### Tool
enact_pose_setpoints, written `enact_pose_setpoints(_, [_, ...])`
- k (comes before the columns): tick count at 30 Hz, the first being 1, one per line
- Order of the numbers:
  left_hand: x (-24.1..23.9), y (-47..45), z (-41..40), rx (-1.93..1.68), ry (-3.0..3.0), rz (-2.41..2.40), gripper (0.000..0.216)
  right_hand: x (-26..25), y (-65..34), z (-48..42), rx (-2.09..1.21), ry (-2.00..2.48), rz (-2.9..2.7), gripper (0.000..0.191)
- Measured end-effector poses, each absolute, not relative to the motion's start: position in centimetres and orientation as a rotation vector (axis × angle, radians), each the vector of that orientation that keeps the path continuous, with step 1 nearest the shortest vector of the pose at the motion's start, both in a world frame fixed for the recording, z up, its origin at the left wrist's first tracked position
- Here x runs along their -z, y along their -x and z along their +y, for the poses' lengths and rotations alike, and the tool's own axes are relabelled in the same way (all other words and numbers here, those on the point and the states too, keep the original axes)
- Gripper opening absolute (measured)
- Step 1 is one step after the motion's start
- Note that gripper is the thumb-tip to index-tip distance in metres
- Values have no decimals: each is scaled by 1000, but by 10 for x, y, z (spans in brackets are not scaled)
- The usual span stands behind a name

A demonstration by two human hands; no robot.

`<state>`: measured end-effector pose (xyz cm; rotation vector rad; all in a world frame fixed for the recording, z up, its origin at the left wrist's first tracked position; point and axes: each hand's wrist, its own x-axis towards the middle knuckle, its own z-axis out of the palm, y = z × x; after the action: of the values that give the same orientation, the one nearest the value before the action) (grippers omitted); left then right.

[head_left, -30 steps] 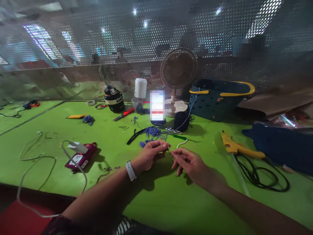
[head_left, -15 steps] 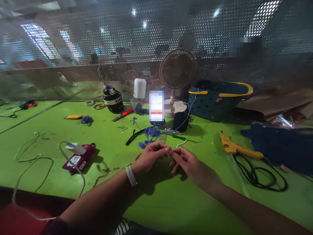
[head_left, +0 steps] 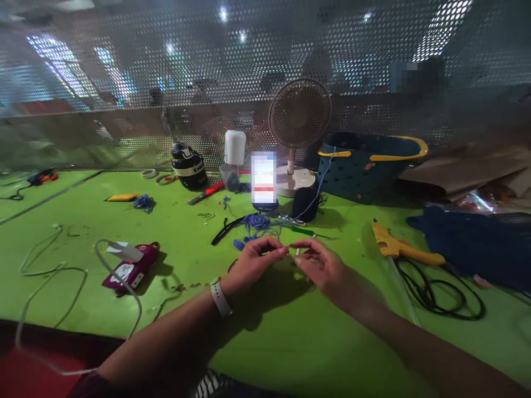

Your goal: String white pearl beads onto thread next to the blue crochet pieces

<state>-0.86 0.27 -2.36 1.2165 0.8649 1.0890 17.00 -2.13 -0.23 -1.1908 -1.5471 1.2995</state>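
Observation:
My left hand (head_left: 256, 262), with a white band on its wrist, is pinched at thumb and forefinger over the green table. Whatever those fingertips hold is too small to make out. Close beside it, my right hand (head_left: 327, 272) has thumb and forefinger around a short string of white pearl beads (head_left: 297, 252). A small gap separates the two hands' fingertips. Just beyond them lie a crocheted blue yarn piece (head_left: 258, 222), a thin tool with a green handle (head_left: 304, 231) and a black strip (head_left: 224, 232).
A lit phone (head_left: 264, 179) stands before a fan (head_left: 300, 113). At right are a basket (head_left: 352, 174), a yellow glue gun (head_left: 392, 243) with its looped cord and dark blue cloth (head_left: 468, 243). Left lie a maroon power strip (head_left: 136, 271), white cable and yellow cutter (head_left: 121, 197).
The fingertips have drawn slightly apart. The beads, which trailed behind my right hand, now show between its thumb and forefinger. The whole view has shifted a little.

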Motion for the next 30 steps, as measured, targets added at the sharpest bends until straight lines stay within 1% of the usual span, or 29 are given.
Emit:
enact_pose_setpoints(3, [20, 9, 2, -1104, -1474, 910, 13, 4, -176, -18, -905, 1191, -1649, 18])
enact_pose_setpoints(4, [19, 9, 1, -1085, -1562, 906, 12, 6, -177, -17, -822, 1176, -1679, 16])
enact_pose_setpoints(6, [17, 7, -2, -1053, -1702, 901, 11, 10, -177, -17, -769, 1130, -1724, 13])
enact_pose_setpoints(9, [17, 5, -6, -1053, -1819, 924, 10, 12, -174, -17, -798, 1056, -1724, 9])
enact_pose_setpoints(11, [18, 4, -7, -1030, -1857, 940, 11, 10, -171, -17, -867, 1050, -1654, 14])
enact_pose_setpoints(14, [17, 5, -8, -943, -1912, 963, 12, 1, -171, -18, -1208, 1022, -1441, 23])
enact_pose_setpoints(16, [16, 6, -8, -900, -1950, 968, 13, -7, -173, -18, -1457, 970, -1291, 26])
enact_pose_setpoints(18, [17, 8, -7, -891, -1986, 961, 13, -16, -176, -18, -1577, 917, -1198, 28])
enact_pose_setpoints(20, [20, 10, -5, -884, -2032, 970, 12, -27, -181, -15, -1576, 860, -1148, 32])
enact_pose_setpoints(24, [31, 12, -1, -833, -2152, 1061, 11, -46, -194, -8, -1446, 769, -1049, 34])
enact_pose_setpoints(27, [35, 11, 1, -757, -2224, 1120, 11, -58, -205, -8, -1428, 688, -1015, 29])
enact_pose_setpoints(30, [31, 9, 0, -699, -2265, 1164, 14, -65, -212, -15, -1456, 628, -1036, 19])
